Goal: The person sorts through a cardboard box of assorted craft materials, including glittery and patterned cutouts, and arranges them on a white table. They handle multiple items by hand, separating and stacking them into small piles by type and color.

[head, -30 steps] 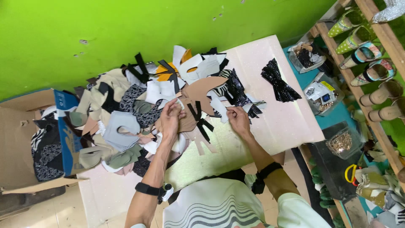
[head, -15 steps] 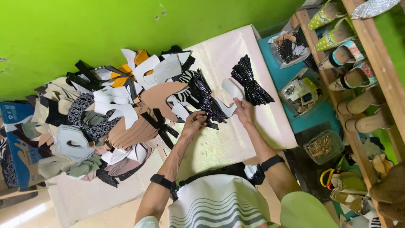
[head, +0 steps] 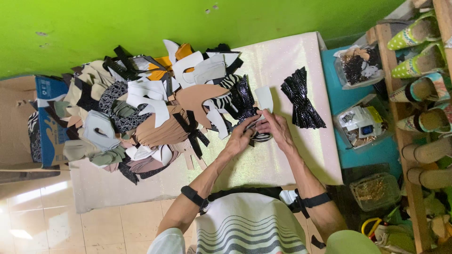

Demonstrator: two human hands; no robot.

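Observation:
My left hand (head: 241, 136) and my right hand (head: 277, 128) meet over a small zebra-striped cut piece (head: 259, 136) on the pale glittery table sheet (head: 263, 164). Both hands pinch that piece together with a black glossy strip (head: 245, 101) beside it. A white cut shape (head: 264, 98) lies just above my right fingers. To the left spreads a big heap of cut shoe-upper pieces (head: 141, 113) in tan, white, black, green and orange. A stack of black shiny bow-shaped pieces (head: 301, 99) sits apart to the right of my hands.
A cardboard box (head: 19, 127) with more pieces stands at the far left. On the right are a teal surface with clear plastic tubs (head: 362, 124), a tub of small gold parts (head: 374, 190), and a wooden shelf of shoes (head: 423, 70). A green wall is behind.
The view has swung right across the table. My hands moved from the middle of the heap to its right edge and now close together on the zebra-striped piece.

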